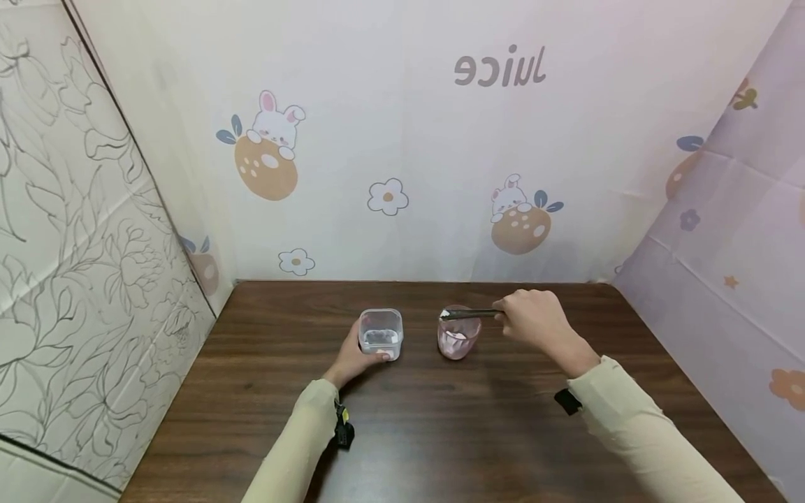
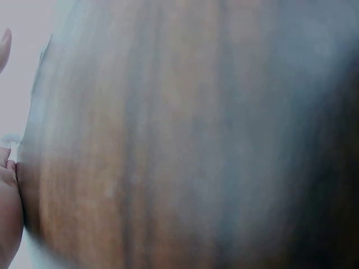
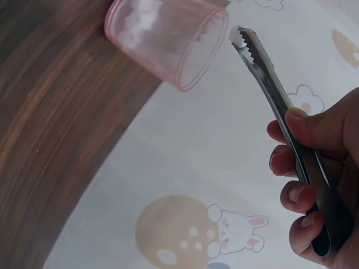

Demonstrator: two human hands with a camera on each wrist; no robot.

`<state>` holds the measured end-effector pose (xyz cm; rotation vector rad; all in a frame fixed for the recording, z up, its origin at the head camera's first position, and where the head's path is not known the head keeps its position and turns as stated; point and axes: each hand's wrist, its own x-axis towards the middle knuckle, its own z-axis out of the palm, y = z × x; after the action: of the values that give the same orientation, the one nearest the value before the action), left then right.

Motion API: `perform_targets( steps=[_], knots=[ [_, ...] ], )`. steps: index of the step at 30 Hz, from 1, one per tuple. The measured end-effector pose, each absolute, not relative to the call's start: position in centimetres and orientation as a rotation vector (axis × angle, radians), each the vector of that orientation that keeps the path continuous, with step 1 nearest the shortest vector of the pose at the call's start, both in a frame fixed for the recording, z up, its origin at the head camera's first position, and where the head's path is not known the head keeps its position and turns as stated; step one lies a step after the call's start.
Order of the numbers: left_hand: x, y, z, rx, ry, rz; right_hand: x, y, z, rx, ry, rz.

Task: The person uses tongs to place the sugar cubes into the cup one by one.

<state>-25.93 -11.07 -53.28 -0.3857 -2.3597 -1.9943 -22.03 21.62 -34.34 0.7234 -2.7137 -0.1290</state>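
My left hand holds a clear square plastic container upright on the table, thumb along its near side. A little whitish content shows low inside it. To the right stands a pink see-through cup with white pieces in its bottom. My right hand grips metal tongs, thumb on one side and fingers curled round the other. Between the toothed tips of the tongs sits a small white piece, just above the cup's rim. In the left wrist view only the edge of the left hand shows.
Both objects stand on a dark brown wooden table, towards its back edge. A pale printed cloth hangs behind, and a white panel with floral lines rises on the left. Each wrist carries a black strap.
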Motion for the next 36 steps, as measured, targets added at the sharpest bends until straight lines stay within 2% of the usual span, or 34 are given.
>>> perform_targets(
  steps=[24,36],
  knots=[
    [-25.8,-11.3,-53.9,-0.452,-2.342,-1.917,-22.5,22.5,-35.4,0.794,-2.755,-0.237],
    [-25.4,-11.2,-51.9,-0.411,-2.341,-2.037,-23.3,21.4,-34.5,0.815,-2.674,-0.353]
  ],
)
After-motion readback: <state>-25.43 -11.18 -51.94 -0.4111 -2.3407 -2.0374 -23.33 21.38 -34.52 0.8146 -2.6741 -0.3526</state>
